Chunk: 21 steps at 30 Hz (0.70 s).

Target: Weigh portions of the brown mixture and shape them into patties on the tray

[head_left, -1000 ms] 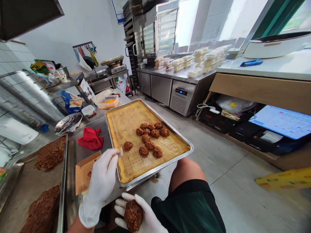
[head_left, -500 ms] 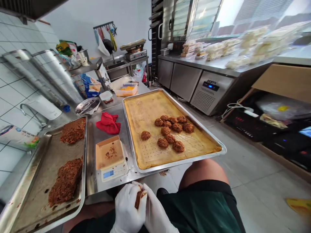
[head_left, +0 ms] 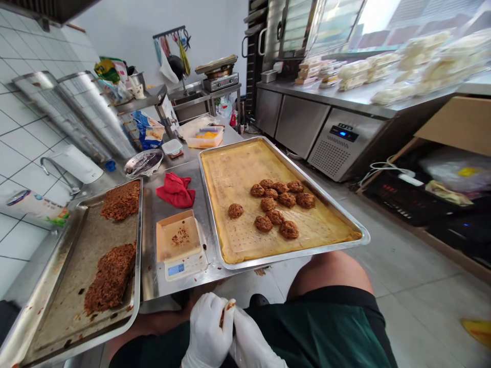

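Both hands wear white gloves and press together over my lap at the bottom of the view. My left hand [head_left: 207,335] and my right hand [head_left: 251,347] are cupped around a brown meat ball [head_left: 223,314], of which only a sliver shows between the palms. In front stands a big metal tray [head_left: 345,222] lined with yellow perforated paper, carrying several shaped brown balls [head_left: 278,204]. A small scale [head_left: 184,267] with a cardboard dish [head_left: 178,239] sits left of it. Further left a second tray [head_left: 72,317] holds two heaps of brown mince [head_left: 111,276].
A red cloth [head_left: 175,190], a foil-covered bowl [head_left: 143,163], a lidded tub [head_left: 172,147] and a plastic box with yellow filling [head_left: 205,138] lie on the steel counter. A tiled wall stands left, fridge counters [head_left: 341,135] right, open floor between.
My left hand left the lined tray and closed over the ball held in my right hand. The view swung left and down, showing the scale and mince tray.
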Tool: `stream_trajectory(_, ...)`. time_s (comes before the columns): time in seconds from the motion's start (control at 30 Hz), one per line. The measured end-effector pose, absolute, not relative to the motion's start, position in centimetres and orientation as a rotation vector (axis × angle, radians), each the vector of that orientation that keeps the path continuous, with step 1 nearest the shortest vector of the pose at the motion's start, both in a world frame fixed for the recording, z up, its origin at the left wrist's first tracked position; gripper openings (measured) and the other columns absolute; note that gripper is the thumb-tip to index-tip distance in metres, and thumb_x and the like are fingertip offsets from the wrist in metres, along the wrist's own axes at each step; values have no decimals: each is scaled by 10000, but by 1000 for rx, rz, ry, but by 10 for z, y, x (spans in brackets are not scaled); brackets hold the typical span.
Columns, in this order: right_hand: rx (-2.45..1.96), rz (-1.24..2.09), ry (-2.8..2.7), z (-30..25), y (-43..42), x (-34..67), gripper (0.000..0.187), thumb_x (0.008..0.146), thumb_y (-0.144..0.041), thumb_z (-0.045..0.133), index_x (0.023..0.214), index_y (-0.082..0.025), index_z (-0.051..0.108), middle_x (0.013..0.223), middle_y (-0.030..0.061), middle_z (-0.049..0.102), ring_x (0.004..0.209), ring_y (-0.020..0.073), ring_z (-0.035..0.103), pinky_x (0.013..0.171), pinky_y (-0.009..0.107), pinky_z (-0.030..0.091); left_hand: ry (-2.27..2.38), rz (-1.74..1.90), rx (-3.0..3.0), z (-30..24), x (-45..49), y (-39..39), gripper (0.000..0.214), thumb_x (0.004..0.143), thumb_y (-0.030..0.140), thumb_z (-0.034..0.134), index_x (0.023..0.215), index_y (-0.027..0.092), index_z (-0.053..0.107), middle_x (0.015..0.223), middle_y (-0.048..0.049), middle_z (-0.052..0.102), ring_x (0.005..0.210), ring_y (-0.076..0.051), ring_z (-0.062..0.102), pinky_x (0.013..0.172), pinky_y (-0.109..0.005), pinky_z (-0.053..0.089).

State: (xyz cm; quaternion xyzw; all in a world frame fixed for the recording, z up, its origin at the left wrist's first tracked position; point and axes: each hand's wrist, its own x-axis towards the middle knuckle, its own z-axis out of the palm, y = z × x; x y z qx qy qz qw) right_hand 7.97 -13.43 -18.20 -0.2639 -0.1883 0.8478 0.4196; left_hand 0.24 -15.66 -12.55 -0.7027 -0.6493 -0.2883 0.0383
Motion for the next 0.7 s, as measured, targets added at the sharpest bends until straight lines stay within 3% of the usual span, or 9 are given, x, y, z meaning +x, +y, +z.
stream_trajectory(0.17,-689,2161,-421,-166,-130,91,275,943,-394,620,1158,-224,642,1180,73,668,995,205,659,835,397,583,-1912,-855,-2164,-115,1,-150,256,932,165,523,685,218,481,626,-1,485,603,-167,511,580,-316,383)
stream_trajectory(0.3,-700,2169,-369,-158,-126,98,208,891,-371,682,1014,-205,708,1016,57,727,927,199,674,889,394,548,-1984,-875,-2145,-109,2,-149,114,931,183,504,938,199,617,1031,-111,653,961,-247,644,845,-402,526)
stream_trajectory(0.4,-734,2114,-381,-151,-121,103,208,856,-359,715,1005,-216,735,997,53,746,940,213,673,925,372,509,-2046,-893,-2057,-110,2,-148,303,931,148,492,1220,167,583,1246,-143,638,1163,-257,622,981,-406,525)
stream_trajectory(0.47,-759,2063,-442,-146,-119,105,233,851,-365,719,1032,-218,735,1042,57,743,994,228,661,961,374,486,-2111,-887,-2039,-111,3,-146,330,940,148,477,1256,164,571,1202,-128,666,1136,-242,643,966,-382,538)
stream_trajectory(0.57,-737,2035,-519,-138,-120,108,242,871,-382,696,1037,-208,727,1074,71,731,1032,241,635,999,394,458,-2176,-904,-2019,-108,5,-144,180,943,214,523,1084,188,631,1028,-91,691,980,-224,681,861,-340,558)
stream_trajectory(0.7,-652,2123,-421,-131,-123,107,235,892,-424,669,942,-200,716,952,56,715,888,203,617,870,352,480,-2119,-956,-1948,-103,5,-145,74,924,256,591,911,203,641,827,-38,655,791,-185,668,762,-287,527)
